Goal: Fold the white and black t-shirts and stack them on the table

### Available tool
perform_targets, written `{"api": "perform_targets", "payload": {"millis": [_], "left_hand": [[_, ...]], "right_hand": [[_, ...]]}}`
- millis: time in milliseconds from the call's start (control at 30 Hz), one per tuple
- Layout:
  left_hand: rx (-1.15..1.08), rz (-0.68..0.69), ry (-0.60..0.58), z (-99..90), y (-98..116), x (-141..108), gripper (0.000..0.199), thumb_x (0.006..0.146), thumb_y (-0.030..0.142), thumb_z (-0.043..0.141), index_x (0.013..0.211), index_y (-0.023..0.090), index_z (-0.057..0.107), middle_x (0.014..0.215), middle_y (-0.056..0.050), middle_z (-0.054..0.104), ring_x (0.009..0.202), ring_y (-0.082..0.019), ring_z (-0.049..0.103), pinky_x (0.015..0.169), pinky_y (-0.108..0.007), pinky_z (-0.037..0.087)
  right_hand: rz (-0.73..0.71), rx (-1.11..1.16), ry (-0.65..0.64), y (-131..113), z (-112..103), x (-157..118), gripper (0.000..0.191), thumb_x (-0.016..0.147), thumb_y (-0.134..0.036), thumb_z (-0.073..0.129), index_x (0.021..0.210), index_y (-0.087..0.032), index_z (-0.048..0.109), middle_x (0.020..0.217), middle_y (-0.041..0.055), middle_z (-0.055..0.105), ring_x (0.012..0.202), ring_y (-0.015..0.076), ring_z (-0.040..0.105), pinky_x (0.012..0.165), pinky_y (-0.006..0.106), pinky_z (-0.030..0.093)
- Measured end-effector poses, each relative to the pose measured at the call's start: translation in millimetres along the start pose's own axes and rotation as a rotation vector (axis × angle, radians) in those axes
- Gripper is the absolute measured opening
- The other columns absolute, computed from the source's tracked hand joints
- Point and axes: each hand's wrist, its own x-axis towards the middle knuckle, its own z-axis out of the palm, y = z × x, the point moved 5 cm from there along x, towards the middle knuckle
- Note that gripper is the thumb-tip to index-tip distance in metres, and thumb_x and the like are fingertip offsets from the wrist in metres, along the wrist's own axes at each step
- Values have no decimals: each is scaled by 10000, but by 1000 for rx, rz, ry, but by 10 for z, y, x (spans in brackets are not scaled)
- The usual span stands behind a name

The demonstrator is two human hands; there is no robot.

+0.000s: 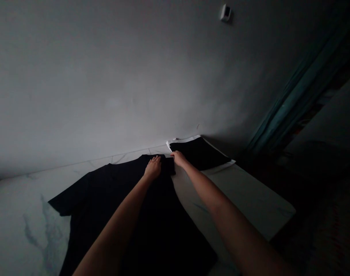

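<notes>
A black short-sleeved T-shirt (91, 195) lies spread on the marble-patterned table, its neckline toward the wall. One sleeve stretches out to the left; the right sleeve looks shorter, as if partly folded in. My left hand (153, 167) rests flat on the shirt near its right shoulder, fingers extended. At the top corner of the right sleeve, my right hand (178, 158) is closed in a pinch on the cloth; the fingertips are small and dim. Just beyond my right hand lies a folded black cloth (202, 153) on top of something white, its white edges showing around it.
The pale table (249, 199) with grey veining runs along a grey wall (120, 76). Its right corner ends over a dark area. A small white device (225, 13) is fixed high on the wall. A teal curtain (286, 99) hangs at the right.
</notes>
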Motion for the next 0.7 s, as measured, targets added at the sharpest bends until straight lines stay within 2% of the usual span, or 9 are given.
{"api": "perform_targets", "payload": {"millis": [100, 233, 367, 500, 700], "left_hand": [[20, -72, 12, 158, 31, 174, 509, 975, 140, 314, 1469, 102, 434, 1547, -187, 405, 1443, -271, 379, 1177, -453, 316], [66, -112, 17, 264, -27, 134, 527, 1004, 257, 307, 1495, 97, 412, 1588, -156, 342, 1480, -306, 297, 1206, -471, 243], [107, -131, 31, 247, 12, 79, 550, 1018, 367, 297, 1514, 155, 406, 1608, -123, 316, 1487, -332, 268, 1201, -499, 226], [128, -150, 40, 204, 64, 66, 560, 1022, 417, 289, 1528, 197, 388, 1612, -109, 307, 1487, -323, 273, 1200, -501, 227], [166, -172, 8, 204, 67, 54, 568, 1030, 451, 269, 1545, 229, 357, 1621, -99, 289, 1494, -314, 259, 1204, -477, 226]], "right_hand": [[-88, 14, -44, 40, 51, 54, 374, 876, 55, 503, 1103, -113, 749, 1138, 143, 715, 1068, 191, 613, 884, 243, 424], [-187, 43, -89, 145, 104, 123, 330, 852, -37, 625, 1104, -216, 741, 1140, 33, 736, 1072, 177, 613, 948, 254, 435], [-241, 92, -69, 181, 164, 178, 302, 864, -98, 635, 1122, -223, 729, 1135, 14, 741, 1048, 165, 632, 953, 260, 450], [-269, 97, -67, 83, 209, 195, 352, 845, -44, 593, 1096, -247, 736, 1137, 12, 738, 1054, 159, 643, 945, 256, 457], [-178, 21, -75, 16, 130, 141, 309, 882, -47, 527, 1035, -227, 726, 1126, 34, 711, 1033, 160, 642, 864, 227, 460]]}}
